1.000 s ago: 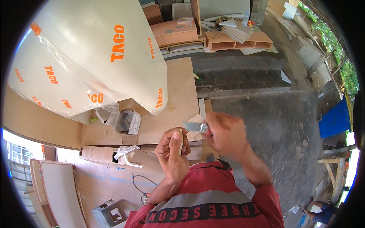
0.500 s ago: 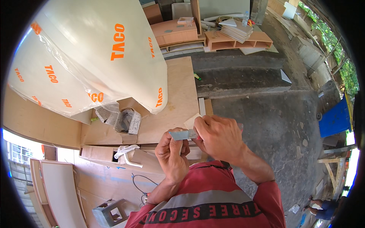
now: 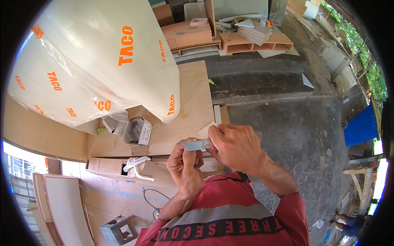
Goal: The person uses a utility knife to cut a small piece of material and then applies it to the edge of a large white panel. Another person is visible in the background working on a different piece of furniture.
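Both hands meet in front of the chest over one small flat grey piece (image 3: 192,144), which looks like a bit of metal or a blade, though the view is too small to be sure. The left hand (image 3: 184,166) comes up from below with its fingers (image 3: 183,152) curled shut, and the grey piece sits on top of them, pinched at its left end. The right hand (image 3: 236,145) closes on the same piece from the right, its fingers (image 3: 215,133) bent tightly over that end, so only the short stretch between the two hands shows.

Just beyond the fingers lies one plywood sheet (image 3: 193,106) that serves as the table, and a pale offcut (image 3: 207,130) peeks out right behind the right fingers. To the left of the left fingers sits one crumpled plastic bag (image 3: 129,129), and above it one big white roll in clear wrap with orange lettering (image 3: 106,57). Below and left of the left fingers is one white rag (image 3: 135,163) draped on a wooden box (image 3: 123,168). Far down, near the left elbow, stands one grey concrete block (image 3: 119,231). To the right of the right fingers is bare concrete floor (image 3: 295,127).
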Demonstrator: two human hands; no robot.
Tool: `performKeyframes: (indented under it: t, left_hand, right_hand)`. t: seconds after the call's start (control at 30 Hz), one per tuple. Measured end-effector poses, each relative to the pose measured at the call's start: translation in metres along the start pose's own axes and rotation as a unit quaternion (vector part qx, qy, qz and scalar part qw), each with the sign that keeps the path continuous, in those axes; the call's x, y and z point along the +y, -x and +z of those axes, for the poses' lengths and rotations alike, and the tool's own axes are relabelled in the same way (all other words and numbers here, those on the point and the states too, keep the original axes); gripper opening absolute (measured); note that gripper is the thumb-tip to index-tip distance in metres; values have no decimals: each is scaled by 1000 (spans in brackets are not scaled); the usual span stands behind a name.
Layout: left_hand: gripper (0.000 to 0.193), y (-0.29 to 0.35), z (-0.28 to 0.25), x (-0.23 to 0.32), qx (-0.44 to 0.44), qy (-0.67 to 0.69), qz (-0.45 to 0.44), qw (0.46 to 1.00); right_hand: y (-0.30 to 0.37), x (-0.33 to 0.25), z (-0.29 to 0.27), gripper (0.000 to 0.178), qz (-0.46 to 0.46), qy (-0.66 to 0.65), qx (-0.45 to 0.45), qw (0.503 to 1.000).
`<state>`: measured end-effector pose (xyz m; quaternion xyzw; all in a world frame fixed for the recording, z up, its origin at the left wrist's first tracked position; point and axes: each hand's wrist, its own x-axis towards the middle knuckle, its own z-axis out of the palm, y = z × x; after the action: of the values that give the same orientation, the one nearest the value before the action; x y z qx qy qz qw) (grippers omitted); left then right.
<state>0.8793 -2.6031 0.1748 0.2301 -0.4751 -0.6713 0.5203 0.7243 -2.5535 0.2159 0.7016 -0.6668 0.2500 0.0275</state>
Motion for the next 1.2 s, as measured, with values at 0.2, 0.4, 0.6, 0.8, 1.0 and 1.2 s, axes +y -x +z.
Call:
performKeyframes:
  t: [0.2,0.4,0.6,0.8,1.0,1.2]
  left_hand:
    - [23,4,4,21,23,-10,18,1000]
    - [27,-4,11,11,-5,28,-65,997]
    - [30,-2,11,14,-36,54,-100,993]
    - [26,0,7,8,-57,20,-52,997]
    - [26,2,0,0,-74,-10,-39,996]
    - [27,1,-6,7,-155,83,-81,981]
  right_hand:
    - [4,62,41,21,161,63,22,985]
    - [0,64,20,12,197,-279,97,935]
    - [-10,20,-7,12,43,-579,55,812]
    - [-15,26,-8,9,10,-538,-23,842]
    - [-22,40,-15,15,-37,-491,-123,862]
    - [-11,44,8,24,67,-648,-198,732]
